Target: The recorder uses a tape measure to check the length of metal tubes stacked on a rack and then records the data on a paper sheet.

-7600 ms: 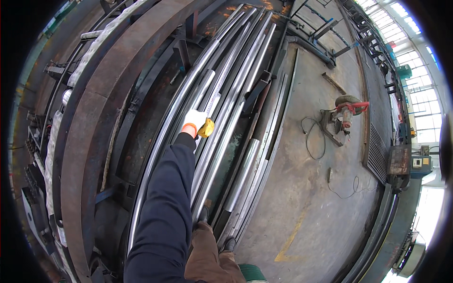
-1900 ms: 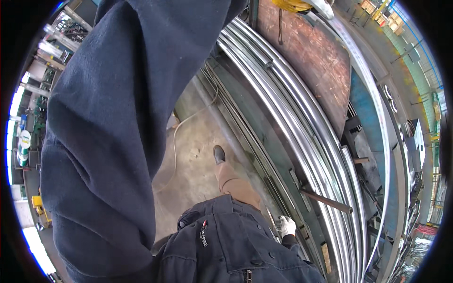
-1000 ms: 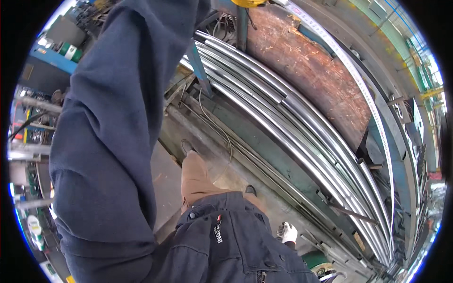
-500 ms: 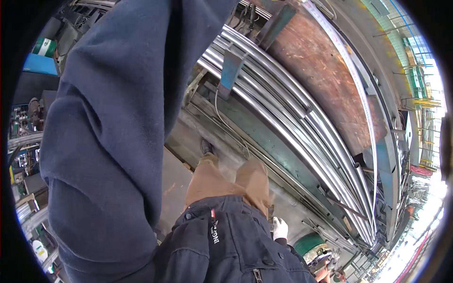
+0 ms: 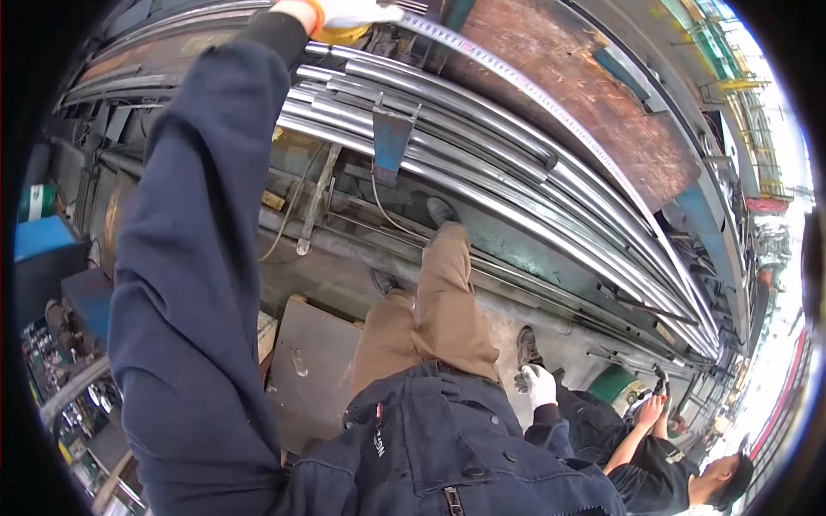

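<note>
Raised clear of the lens since half a second ago, the gloved left hand (image 5: pixel 348 12) grips a tape measure (image 5: pixel 551 107) along the curved steel bars (image 5: pixel 482 155); reading comes next; right hand (image 5: pixel 540 384) hangs loosely curled, empty, below them.

The left hand (image 5: pixel 353 12), in a white glove with an orange cuff, is reaching up at the top edge and gripping a yellow tape measure case (image 5: pixel 344 34), whose steel tape blade (image 5: pixel 551 103) is running across a rusty steel plate (image 5: pixel 594 95). Beneath it, a bundle of curved shiny steel pipes (image 5: pixel 482 155) is lying over a blue bracket (image 5: pixel 391 142). The right hand (image 5: pixel 539 384), also white-gloved, is hanging low beside the tan trousers (image 5: pixel 430 318). At the lower right another person (image 5: pixel 680 473) is crouching, bare arm raised.
</note>
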A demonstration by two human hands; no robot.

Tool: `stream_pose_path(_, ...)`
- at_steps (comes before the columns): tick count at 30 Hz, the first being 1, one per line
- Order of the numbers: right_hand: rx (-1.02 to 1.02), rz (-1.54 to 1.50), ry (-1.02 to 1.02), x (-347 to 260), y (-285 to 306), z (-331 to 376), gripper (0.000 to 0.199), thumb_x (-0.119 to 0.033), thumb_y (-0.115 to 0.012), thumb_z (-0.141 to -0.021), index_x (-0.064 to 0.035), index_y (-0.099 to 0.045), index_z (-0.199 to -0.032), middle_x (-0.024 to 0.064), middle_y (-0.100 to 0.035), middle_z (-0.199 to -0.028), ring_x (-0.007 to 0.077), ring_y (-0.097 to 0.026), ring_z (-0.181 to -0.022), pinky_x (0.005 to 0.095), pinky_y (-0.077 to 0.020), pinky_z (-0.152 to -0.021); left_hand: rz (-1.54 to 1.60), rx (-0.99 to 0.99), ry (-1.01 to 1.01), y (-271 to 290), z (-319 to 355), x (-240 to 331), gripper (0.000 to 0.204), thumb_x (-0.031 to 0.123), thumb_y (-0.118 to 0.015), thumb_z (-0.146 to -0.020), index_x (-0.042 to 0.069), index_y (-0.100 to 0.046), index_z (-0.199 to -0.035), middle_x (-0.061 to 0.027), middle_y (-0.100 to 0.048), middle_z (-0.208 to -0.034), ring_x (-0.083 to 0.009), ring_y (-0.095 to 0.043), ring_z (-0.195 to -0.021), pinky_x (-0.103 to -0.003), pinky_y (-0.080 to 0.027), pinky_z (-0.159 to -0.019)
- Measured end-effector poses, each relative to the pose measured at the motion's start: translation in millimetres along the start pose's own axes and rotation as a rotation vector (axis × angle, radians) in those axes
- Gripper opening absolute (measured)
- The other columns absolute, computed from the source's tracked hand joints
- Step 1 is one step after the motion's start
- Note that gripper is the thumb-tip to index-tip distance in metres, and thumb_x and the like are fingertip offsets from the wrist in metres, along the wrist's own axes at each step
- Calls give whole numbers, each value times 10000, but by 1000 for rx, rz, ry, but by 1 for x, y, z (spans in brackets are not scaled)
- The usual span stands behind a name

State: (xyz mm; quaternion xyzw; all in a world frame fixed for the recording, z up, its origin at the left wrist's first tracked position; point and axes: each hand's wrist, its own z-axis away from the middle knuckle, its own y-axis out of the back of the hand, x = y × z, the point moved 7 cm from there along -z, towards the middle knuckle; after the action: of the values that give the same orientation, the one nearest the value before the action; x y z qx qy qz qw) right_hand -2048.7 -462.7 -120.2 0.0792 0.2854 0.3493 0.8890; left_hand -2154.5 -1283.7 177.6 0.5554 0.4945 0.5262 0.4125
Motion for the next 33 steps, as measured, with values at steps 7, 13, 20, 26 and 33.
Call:
stream_pose_path(7,-34,52,62,-60,-37,-35,257,-208,-592,-1029,-7,-711,-1138,110,-757,-890,167,-709,-711,291,-532,-629,101,-43,93,-91,6,-58,451,420,-621,-985,-12,-727,-1057,-216,-729,-980,-380,-692,-932,-429,-526,-854)
stream_pose_path(13,-113,100,76,-115,-61,-91,293,-233,-586,-1044,0,-693,-1187,110,-755,-924,154,-705,-755,282,-534,-672,177,-190,187,-197,6,-107,453,421,-642,-976,-8,-731,-1089,-215,-732,-1023,-381,-689,-966,-433,-526,-864)
stream_pose_path(20,-178,135,48,-198,-81,-164,277,-197,-594,-1044,18,-689,-1191,99,-754,-927,142,-696,-765,275,-536,-691,178,-330,301,-306,2,-147,487,483,-618,-978,22,-733,-1085,-190,-732,-1053,-379,-670,-1030,-439,-515,-938)
stream_pose_path(26,-110,241,286,-336,-108,-223,253,-162,-631,-1017,30,-704,-1165,88,-747,-946,121,-681,-797,277,-539,-728,157,-352,330,-385,2,-176,500,513,-598,-978,43,-735,-1082,-200,-727,-1040,-390,-673,-1028,-475,-517,-939)
stream_pose_path(33,36,453,605,-457,-151,-319,256,-158,-712,-956,-14,-727,-1166,144,-747,-1063,216,-700,-963,324,-536,-898,254,-482,446,-466,17,-199,416,456,-652,-955,64,-755,-1047,-212,-731,-991,-419,-682,-985,-494,-532,-870)
